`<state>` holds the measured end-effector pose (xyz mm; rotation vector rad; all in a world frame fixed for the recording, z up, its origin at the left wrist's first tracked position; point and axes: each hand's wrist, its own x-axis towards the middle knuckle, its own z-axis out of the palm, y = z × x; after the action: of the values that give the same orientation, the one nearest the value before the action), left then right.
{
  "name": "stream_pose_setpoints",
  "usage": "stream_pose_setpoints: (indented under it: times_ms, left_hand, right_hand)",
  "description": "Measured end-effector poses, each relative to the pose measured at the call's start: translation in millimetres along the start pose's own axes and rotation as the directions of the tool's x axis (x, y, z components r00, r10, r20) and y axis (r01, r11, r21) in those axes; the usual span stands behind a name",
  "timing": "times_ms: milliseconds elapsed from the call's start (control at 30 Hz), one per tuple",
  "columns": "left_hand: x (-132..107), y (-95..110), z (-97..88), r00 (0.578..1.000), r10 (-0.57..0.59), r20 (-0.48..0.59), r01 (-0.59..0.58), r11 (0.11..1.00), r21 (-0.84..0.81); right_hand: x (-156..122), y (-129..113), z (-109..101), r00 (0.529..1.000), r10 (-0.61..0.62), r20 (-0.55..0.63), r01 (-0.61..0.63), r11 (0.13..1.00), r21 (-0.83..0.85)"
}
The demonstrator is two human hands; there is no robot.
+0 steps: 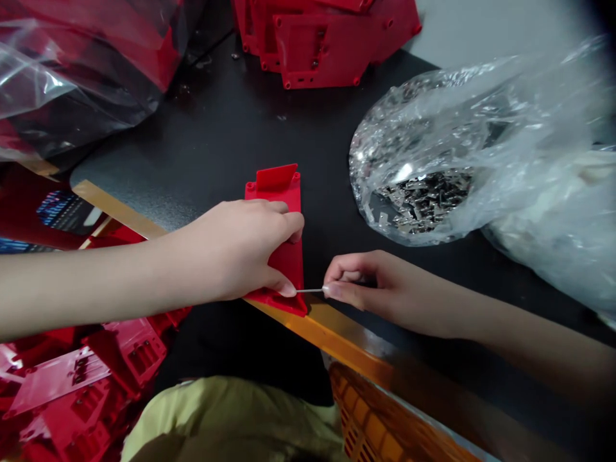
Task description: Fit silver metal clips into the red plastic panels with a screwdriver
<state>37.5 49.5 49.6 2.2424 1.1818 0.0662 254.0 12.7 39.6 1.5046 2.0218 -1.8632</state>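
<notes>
A red plastic part (289,260) with an upright flap at its far end lies at the table's front edge. My left hand (255,247) is closed over it, fingers curled on its far side and thumb near its front right corner. To the right, my right hand (368,282) pinches the outer end of a thin metal pin (310,290). The pin runs level from those fingertips to the red part's right edge, beside my left thumb. Whether its inner end sits inside the part is hidden.
A clear plastic bag (486,135) at the right holds many small metal pieces (426,199). Red plastic parts (332,48) are stacked at the back. More red parts (91,385) pile up lower left, below a bagged batch (96,70). An orange crate (380,417) stands below the table edge.
</notes>
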Motion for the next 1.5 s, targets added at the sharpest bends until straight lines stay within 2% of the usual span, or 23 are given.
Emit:
stream_pose_setpoints:
  times_ms: [133, 233, 267, 333, 367, 400, 467, 500, 567, 600, 667, 833, 933, 1033, 1133, 1200, 1333, 1433, 1500]
  left_hand:
    - [0.5, -3.4, -1.3, 0.999, 0.002, 0.038, -0.002, 1.0, 0.0]
    - [-4.2, -8.4, -3.4, 0.996, 0.069, 0.053, -0.068, 0.997, -0.031]
    - [-7.5, -10.8, -3.3, 0.994, 0.1, 0.033, -0.097, 0.993, -0.071]
    - [-17.0, -17.2, -1.1, 0.981, 0.163, -0.106, -0.177, 0.974, -0.144]
    - [-22.9, -21.0, 1.1, 0.96, 0.187, -0.21, -0.221, 0.964, -0.147]
    - [-29.1, -25.0, 4.1, 0.921, 0.219, -0.322, -0.266, 0.958, -0.107]
    - [-41.3, -33.2, 11.4, 0.808, 0.321, -0.493, -0.336, 0.94, 0.061]
    - [-46.8, -37.0, 15.6, 0.749, 0.399, -0.528, -0.377, 0.913, 0.155]
    - [-55.5, -43.1, 23.9, 0.665, 0.543, -0.513, -0.456, 0.839, 0.297]
    - [-58.7, -45.1, 27.9, 0.64, 0.597, -0.483, -0.494, 0.802, 0.336]
    - [-62.9, -47.3, 34.9, 0.627, 0.643, -0.44, -0.538, 0.766, 0.353]
    - [-66.0, -46.3, 47.0, 0.652, 0.631, -0.421, -0.564, 0.775, 0.287]
    - [-65.8, -45.6, 52.0, 0.65, 0.618, -0.442, -0.564, 0.782, 0.265]
    - [-64.4, -44.0, 55.5, 0.647, 0.609, -0.458, -0.569, 0.786, 0.241]
    - [-62.6, -39.6, 55.9, 0.661, 0.587, -0.468, -0.558, 0.801, 0.217]
    - [-61.9, -35.8, 53.5, 0.697, 0.528, -0.486, -0.538, 0.832, 0.134]
    - [-60.9, -29.0, 42.7, 0.809, 0.367, -0.459, -0.462, 0.88, -0.111]
    - [-55.7, -25.9, 32.5, 0.871, 0.218, -0.441, -0.308, 0.941, -0.143]
    - [-49.5, -24.1, 25.7, 0.907, 0.151, -0.392, -0.221, 0.965, -0.139]
  right_hand:
    - [1.1, 1.4, 0.0, 0.999, 0.025, 0.027, -0.027, 0.997, 0.067]
    - [-2.5, 6.6, -1.2, 0.999, 0.002, 0.04, -0.007, 0.992, 0.122]
    - [-5.3, 8.6, -1.6, 0.999, -0.007, 0.033, 0.002, 0.987, 0.159]
    - [-13.4, 12.4, -1.0, 1.0, -0.023, -0.021, 0.027, 0.969, 0.247]
    - [-18.2, 13.9, 0.1, 0.998, -0.022, -0.064, 0.039, 0.962, 0.269]
    - [-23.1, 15.1, 2.0, 0.993, -0.019, -0.115, 0.049, 0.963, 0.264]
    - [-31.6, 16.7, 7.3, 0.975, -0.043, -0.219, 0.082, 0.981, 0.174]
    - [-34.6, 17.2, 10.6, 0.96, -0.07, -0.27, 0.102, 0.989, 0.106]
    - [-37.7, 18.0, 17.2, 0.927, -0.143, -0.347, 0.143, 0.989, -0.027]
    - [-38.2, 18.2, 20.2, 0.907, -0.189, -0.376, 0.168, 0.982, -0.088]
    - [-38.1, 17.9, 24.8, 0.873, -0.275, -0.404, 0.212, 0.958, -0.194]
    - [-37.2, 12.2, 28.3, 0.845, -0.372, -0.384, 0.25, 0.91, -0.332]
    - [-35.4, 9.2, 28.1, 0.83, -0.396, -0.394, 0.245, 0.892, -0.381]
    - [-31.3, 9.3, 28.2, 0.825, -0.399, -0.4, 0.243, 0.89, -0.386]
    - [-26.8, 11.4, 27.8, 0.845, -0.358, -0.397, 0.223, 0.911, -0.347]
    - [-24.8, 12.7, 26.7, 0.865, -0.318, -0.388, 0.203, 0.929, -0.308]
    - [-22.8, 14.3, 23.0, 0.894, -0.25, -0.372, 0.171, 0.957, -0.233]
    - [-20.6, 14.5, 20.8, 0.907, -0.237, -0.349, 0.173, 0.964, -0.203]
    - [-18.6, 14.3, 19.9, 0.914, -0.232, -0.334, 0.174, 0.965, -0.194]
